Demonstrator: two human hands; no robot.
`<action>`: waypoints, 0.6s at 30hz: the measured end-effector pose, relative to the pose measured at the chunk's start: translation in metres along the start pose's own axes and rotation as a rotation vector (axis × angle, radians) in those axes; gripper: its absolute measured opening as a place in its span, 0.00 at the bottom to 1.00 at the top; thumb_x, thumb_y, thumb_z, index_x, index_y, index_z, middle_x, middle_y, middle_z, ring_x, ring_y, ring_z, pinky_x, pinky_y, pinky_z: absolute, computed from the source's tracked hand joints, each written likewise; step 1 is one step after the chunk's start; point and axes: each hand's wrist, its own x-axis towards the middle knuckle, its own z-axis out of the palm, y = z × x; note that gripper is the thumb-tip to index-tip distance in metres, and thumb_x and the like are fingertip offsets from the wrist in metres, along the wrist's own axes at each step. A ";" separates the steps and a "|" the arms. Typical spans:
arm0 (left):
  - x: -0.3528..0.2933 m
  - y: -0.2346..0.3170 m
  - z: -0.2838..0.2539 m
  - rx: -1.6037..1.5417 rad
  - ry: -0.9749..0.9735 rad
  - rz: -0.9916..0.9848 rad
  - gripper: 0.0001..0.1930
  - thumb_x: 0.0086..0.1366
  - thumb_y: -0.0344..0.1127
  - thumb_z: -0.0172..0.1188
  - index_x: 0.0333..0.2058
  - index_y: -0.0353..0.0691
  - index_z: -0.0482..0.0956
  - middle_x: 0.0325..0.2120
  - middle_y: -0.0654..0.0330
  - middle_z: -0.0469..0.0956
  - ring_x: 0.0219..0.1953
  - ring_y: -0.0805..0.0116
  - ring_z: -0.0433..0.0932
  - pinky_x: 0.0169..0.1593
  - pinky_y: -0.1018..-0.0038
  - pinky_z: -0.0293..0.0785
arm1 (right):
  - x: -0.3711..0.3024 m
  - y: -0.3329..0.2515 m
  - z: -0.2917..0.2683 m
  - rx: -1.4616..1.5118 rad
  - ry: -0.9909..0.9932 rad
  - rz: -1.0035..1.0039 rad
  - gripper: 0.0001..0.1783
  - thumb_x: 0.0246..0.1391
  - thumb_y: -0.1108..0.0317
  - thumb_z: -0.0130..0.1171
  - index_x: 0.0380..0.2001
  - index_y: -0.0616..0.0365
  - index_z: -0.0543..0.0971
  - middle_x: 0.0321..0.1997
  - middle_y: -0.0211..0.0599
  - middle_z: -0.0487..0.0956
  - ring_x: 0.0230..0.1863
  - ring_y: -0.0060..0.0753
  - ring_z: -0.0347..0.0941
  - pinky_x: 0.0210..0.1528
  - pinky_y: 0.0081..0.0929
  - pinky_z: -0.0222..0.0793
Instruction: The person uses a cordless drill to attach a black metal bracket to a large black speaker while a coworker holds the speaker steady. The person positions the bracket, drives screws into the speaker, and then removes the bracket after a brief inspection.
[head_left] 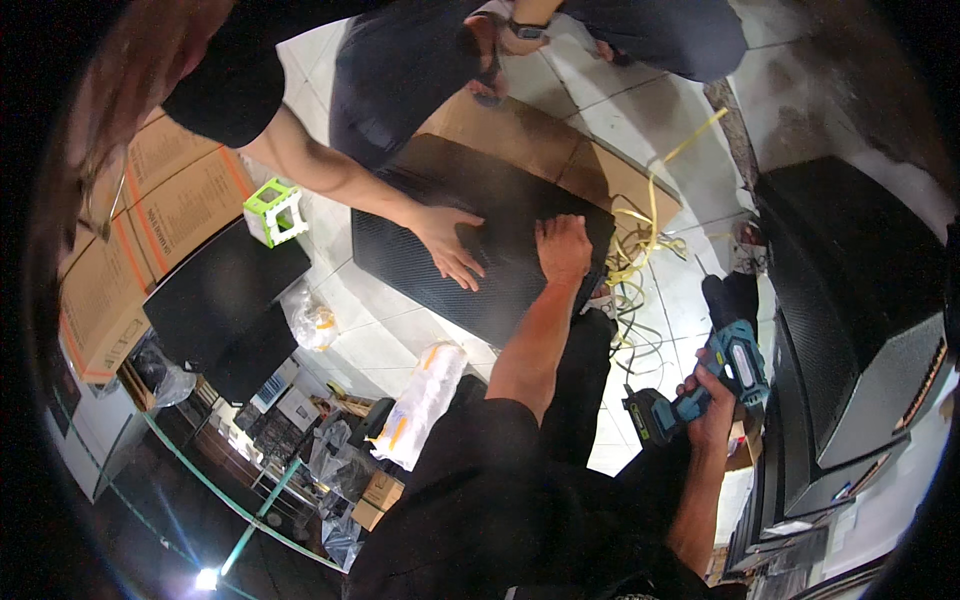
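A large black speaker cabinet (400, 245) with a mesh-like front lies on a flattened cardboard sheet (520, 135) on the floor. My left hand (565, 250) rests on its right part, fingers bent in; whatever may be in them is hidden. In my right hand (712, 405) is a blue and black cordless drill (738, 365) with a long thin bit, held by the grip to the right of the cabinet, its bit pointing away from me. Another person's hand (450, 245) lies spread on the cabinet, just left of my left hand.
Black cabinets (850, 300) are stacked at the right. Yellow straps (640, 250) lie tangled beside the speaker. At left are cartons (150, 235), a green and white stool (273, 212), a black panel (230, 295) and a white wrapped bundle (420, 405). People crouch at the far side.
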 end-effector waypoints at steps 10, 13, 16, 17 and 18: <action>0.001 -0.004 0.011 -0.097 0.051 -0.050 0.15 0.70 0.42 0.44 0.37 0.43 0.80 0.38 0.56 0.79 0.47 0.52 0.76 0.62 0.51 0.63 | -0.001 -0.005 0.000 -0.121 -0.028 -0.004 0.18 0.50 0.75 0.61 0.46 0.64 0.77 0.25 0.30 0.73 0.25 0.25 0.71 0.31 0.26 0.71; 0.000 -0.005 0.004 -0.061 0.019 -0.057 0.15 0.70 0.43 0.44 0.36 0.44 0.79 0.37 0.55 0.79 0.46 0.54 0.76 0.60 0.53 0.65 | 0.001 -0.005 -0.005 -0.115 -0.083 -0.012 0.18 0.49 0.76 0.63 0.45 0.63 0.77 0.25 0.29 0.73 0.26 0.23 0.71 0.31 0.25 0.70; -0.001 -0.008 0.000 0.033 -0.045 0.065 0.10 0.65 0.40 0.51 0.35 0.45 0.79 0.35 0.55 0.79 0.42 0.54 0.77 0.51 0.55 0.70 | 0.003 0.001 -0.019 -0.107 -0.008 0.030 0.18 0.48 0.75 0.62 0.45 0.63 0.77 0.25 0.29 0.73 0.25 0.24 0.70 0.32 0.26 0.70; 0.000 -0.007 0.002 0.015 -0.052 0.049 0.08 0.63 0.39 0.53 0.35 0.45 0.79 0.34 0.56 0.80 0.40 0.54 0.78 0.47 0.56 0.72 | 0.004 0.004 -0.026 -0.082 0.019 0.040 0.19 0.48 0.75 0.62 0.46 0.63 0.76 0.25 0.29 0.73 0.25 0.24 0.70 0.32 0.27 0.70; 0.002 -0.005 0.002 -0.001 -0.057 0.033 0.08 0.60 0.39 0.55 0.34 0.46 0.80 0.33 0.56 0.80 0.37 0.54 0.79 0.44 0.57 0.73 | 0.004 0.006 -0.031 -0.061 0.040 0.058 0.20 0.47 0.75 0.61 0.47 0.63 0.76 0.25 0.29 0.72 0.25 0.24 0.70 0.32 0.27 0.70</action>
